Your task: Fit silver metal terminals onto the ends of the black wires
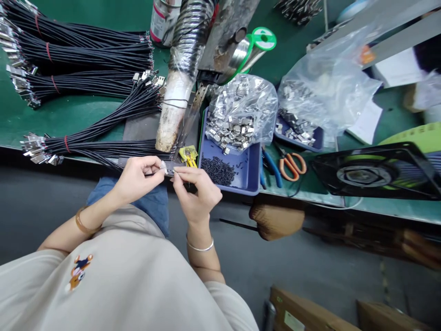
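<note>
My left hand [143, 178] is closed in a pinch on a small whitish piece [164, 168] at the bench edge. Facing it, my right hand [198, 189] pinches thumb and forefinger together on something too small to make out. The two sets of fingertips are close to each other. Just beyond them stands the wrapped white nozzle [172, 110] of a duct. A yellow-handled tool [189, 156] lies beside my right fingers. Left of my hands, a bundle of black cables [103, 148] with metal connectors at its left end lies along the edge.
A blue tray [253, 177] holds small black tubes [218, 170] and a bag of metal connector shells [237, 128]. Orange-handled scissors [291, 166], blue-handled pliers [272, 169] and a black fan [375, 172] are at right. A solder spool [241, 55] hangs behind the nozzle. More cable bundles [86, 55] lie back left.
</note>
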A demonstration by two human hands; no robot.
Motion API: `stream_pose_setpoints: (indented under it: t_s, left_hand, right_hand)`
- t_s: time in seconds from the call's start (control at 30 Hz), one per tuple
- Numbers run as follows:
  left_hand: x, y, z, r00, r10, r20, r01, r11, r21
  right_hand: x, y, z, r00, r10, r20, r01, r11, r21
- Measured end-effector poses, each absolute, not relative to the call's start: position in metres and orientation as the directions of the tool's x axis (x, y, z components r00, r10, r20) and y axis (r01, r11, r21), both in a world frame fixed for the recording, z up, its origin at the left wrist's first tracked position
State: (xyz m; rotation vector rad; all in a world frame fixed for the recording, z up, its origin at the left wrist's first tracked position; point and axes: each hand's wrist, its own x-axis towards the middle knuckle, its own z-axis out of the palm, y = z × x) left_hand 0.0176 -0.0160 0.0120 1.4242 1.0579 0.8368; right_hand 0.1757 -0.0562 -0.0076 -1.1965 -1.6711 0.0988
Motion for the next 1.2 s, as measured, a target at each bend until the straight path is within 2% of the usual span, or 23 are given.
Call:
stream_pose_setpoints:
  t_s: [0.07,0.13,0.23,0.3,0.33,0.4,0.43,0.5,0.6,0.77,0.87,0.93,1.0,1.1,1.2]
  left_hand:
    - [0.013,-0.013,0.015,0.412,0.903,-0.118,0.111,0.079,0.991]
    - [0.008,-0.010,0.018,0.485,0.862,-0.147,0.083,0.121,0.989]
    - [-0.002,-0.004,0.022,0.622,0.768,-0.153,0.079,0.133,0.988]
    - [-0.009,0.001,0.026,0.739,0.657,-0.149,0.103,0.109,0.989]
    - [-0.012,0.004,0.029,0.796,0.588,-0.146,0.119,0.085,0.989]
    - [-0.016,0.009,0.034,0.880,0.457,-0.130,0.141,0.009,0.990]
    - [-0.017,0.011,0.037,0.906,0.406,-0.117,0.144,-0.036,0.989]
    - [-0.016,0.013,0.041,0.932,0.351,-0.087,0.138,-0.122,0.983]
    - [-0.010,0.010,0.039,0.908,0.413,-0.069,0.135,-0.134,0.982]
    - [0.000,0.002,0.021,0.695,0.710,-0.117,0.066,0.099,0.993]
    - [0.004,-0.001,0.013,0.573,0.812,-0.113,0.042,0.109,0.993]
    - [0.006,-0.003,0.010,0.518,0.850,-0.094,0.057,0.075,0.996]
    - [0.008,-0.005,0.007,0.470,0.879,-0.074,0.090,0.036,0.995]
    - [0.012,-0.007,0.004,0.415,0.909,-0.050,0.137,-0.007,0.991]
    - [0.016,-0.008,0.002,0.380,0.924,-0.039,0.151,-0.021,0.988]
  right_hand:
    - [0.177,-0.060,-0.008,-0.065,0.694,0.717,0.659,0.570,-0.491]
    - [0.178,-0.066,-0.007,-0.043,0.719,0.693,0.597,0.575,-0.559]
    - [0.187,-0.074,0.004,0.207,0.723,0.659,0.497,0.503,-0.707]
    - [0.201,-0.073,0.013,0.346,0.667,0.660,0.580,0.401,-0.709]
    - [0.210,-0.069,0.017,0.362,0.669,0.649,0.659,0.309,-0.686]
    - [0.231,-0.056,0.019,0.311,0.794,0.523,0.802,0.076,-0.592]
    - [0.242,-0.047,0.017,0.273,0.838,0.473,0.861,0.006,-0.508]
    - [0.259,-0.026,0.009,0.202,0.900,0.387,0.917,-0.034,-0.398]
    - [0.271,0.003,-0.006,0.153,0.949,0.276,0.931,-0.045,-0.363]
    - [0.262,0.013,-0.007,0.178,0.969,0.174,0.919,-0.100,-0.383]
    - [0.245,-0.007,0.002,0.280,0.930,0.236,0.828,-0.109,-0.551]
    - [0.230,-0.027,0.007,0.398,0.875,0.274,0.671,-0.074,-0.737]
    - [0.213,-0.045,0.007,0.418,0.877,0.236,0.500,-0.005,-0.866]
    - [0.190,-0.063,0.000,0.297,0.949,0.104,0.349,-0.006,-0.937]
    - [0.174,-0.067,-0.009,0.289,0.953,0.092,0.361,-0.020,-0.932]
